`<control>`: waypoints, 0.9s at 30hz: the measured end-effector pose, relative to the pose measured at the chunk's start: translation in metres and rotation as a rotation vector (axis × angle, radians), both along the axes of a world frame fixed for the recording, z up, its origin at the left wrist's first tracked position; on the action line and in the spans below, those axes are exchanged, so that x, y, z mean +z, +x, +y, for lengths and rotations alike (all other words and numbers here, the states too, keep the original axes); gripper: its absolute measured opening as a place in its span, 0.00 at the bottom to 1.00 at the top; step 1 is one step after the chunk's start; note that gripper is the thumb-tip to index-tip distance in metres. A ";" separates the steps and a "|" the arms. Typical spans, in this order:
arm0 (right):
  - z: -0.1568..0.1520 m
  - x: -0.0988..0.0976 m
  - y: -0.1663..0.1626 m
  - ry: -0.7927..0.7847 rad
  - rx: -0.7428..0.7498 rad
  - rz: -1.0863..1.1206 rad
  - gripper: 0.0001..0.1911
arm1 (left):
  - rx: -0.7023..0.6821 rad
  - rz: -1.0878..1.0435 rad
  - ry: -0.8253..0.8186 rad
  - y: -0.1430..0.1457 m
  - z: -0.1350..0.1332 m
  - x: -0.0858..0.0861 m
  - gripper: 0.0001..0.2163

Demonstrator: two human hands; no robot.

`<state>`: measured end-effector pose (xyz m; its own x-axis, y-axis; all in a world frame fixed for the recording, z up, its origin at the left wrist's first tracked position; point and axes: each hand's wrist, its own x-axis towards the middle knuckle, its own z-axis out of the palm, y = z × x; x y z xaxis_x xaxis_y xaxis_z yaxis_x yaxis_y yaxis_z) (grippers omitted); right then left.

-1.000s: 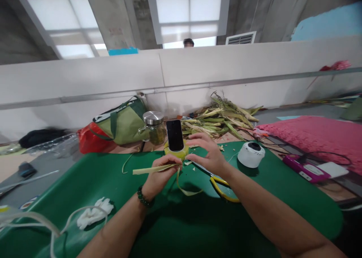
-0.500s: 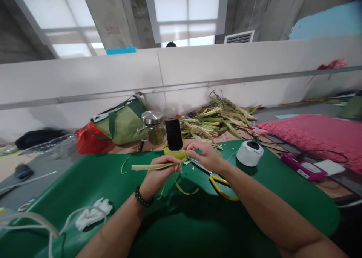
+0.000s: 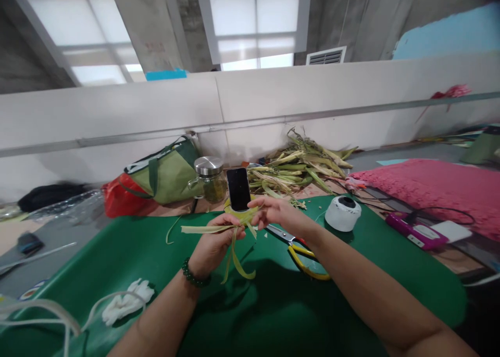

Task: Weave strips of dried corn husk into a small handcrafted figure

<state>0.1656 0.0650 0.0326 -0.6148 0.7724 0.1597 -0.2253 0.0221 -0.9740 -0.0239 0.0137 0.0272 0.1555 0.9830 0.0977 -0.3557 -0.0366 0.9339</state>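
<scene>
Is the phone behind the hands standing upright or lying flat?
Upright: the phone stands on end in a yellow holder, dark screen facing the camera.

Head-worn camera — looking forward, down, close.

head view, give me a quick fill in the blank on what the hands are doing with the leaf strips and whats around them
Both hands pinch pale green leaf strips above a ____ mat.
The left hand wears a dark bead ____ at the wrist.
The yellow-handled scissors lie under the ____ forearm.
A phone stands upright just right of a glass ____ with a metal lid.

Missing words: green; bracelet; right; jar
</scene>
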 end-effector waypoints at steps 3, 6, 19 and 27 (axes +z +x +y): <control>-0.010 -0.001 -0.009 0.075 0.009 0.001 0.27 | -0.021 0.005 0.011 0.000 0.001 -0.003 0.10; -0.015 -0.001 -0.014 0.117 -0.113 0.000 0.17 | -0.038 0.024 0.015 0.000 0.002 -0.004 0.09; -0.015 0.000 -0.009 0.387 -0.230 -0.171 0.15 | -0.042 0.199 0.018 0.001 -0.005 0.001 0.08; -0.008 -0.006 -0.011 0.306 -0.196 -0.059 0.14 | -0.122 0.269 0.071 -0.002 -0.006 0.003 0.10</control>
